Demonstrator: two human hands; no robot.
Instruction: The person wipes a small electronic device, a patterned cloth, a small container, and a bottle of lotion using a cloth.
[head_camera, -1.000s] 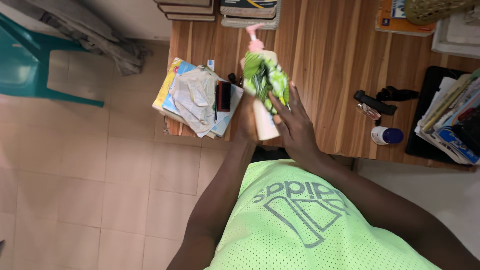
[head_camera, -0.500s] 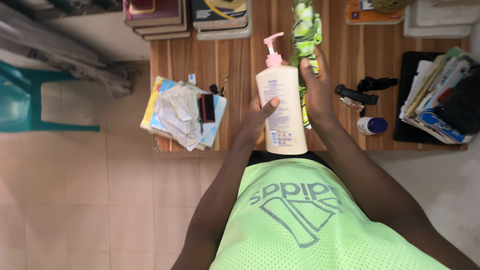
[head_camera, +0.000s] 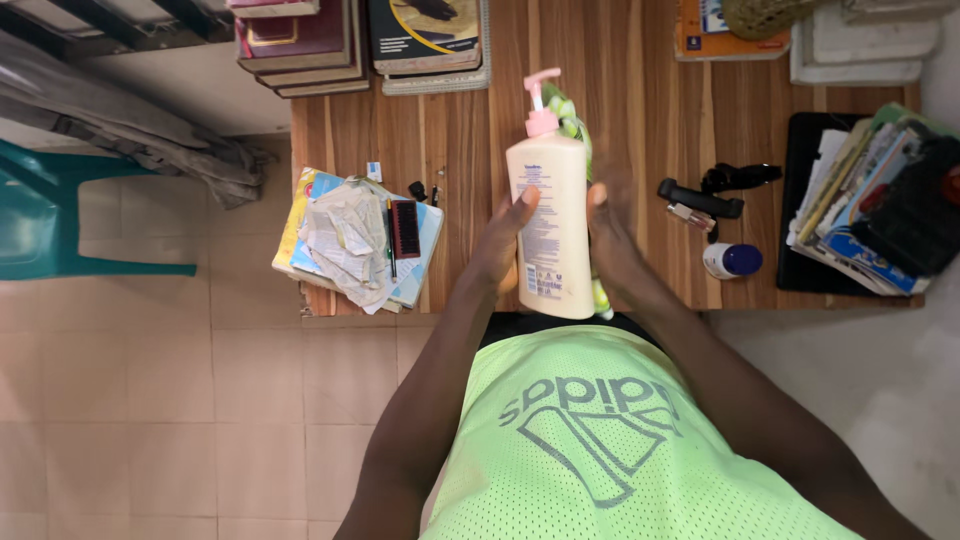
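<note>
Pump bottle (head_camera: 550, 225), cream with a pink pump head, held upright above the front edge of the wooden desk (head_camera: 650, 110), just above centre of the view. Left hand (head_camera: 497, 245) at 9 o'clock of the bottle, fingers wrapped on its side, grip closed on it. Right hand (head_camera: 612, 240) at 3 o'clock of the bottle, pressed flat against a green-and-white cloth (head_camera: 572, 125) that peeks out behind the bottle near the pump and again at the bottle's base; whether that grip actually closes on the cloth cannot be told, fingers blurred.

At 9 o'clock of the hands, a stack of papers and booklets (head_camera: 345, 240) at the desk's left front corner, with a small dark red comb-like item (head_camera: 405, 228) lying on top. At 3 o'clock, a black handled tool (head_camera: 700, 198) and, just below it, a small white jar with a blue cap (head_camera: 732, 260), both well clear of the hands. Further right, a heap of books and papers (head_camera: 865, 215) on a black mat. At 12 o'clock, books (head_camera: 425, 40) lined along the far edge. At far 9 o'clock, on the tiled floor, a teal plastic chair (head_camera: 60, 225). Bright yellow-green mesh shirt (head_camera: 590, 440) at 6 o'clock.
</note>
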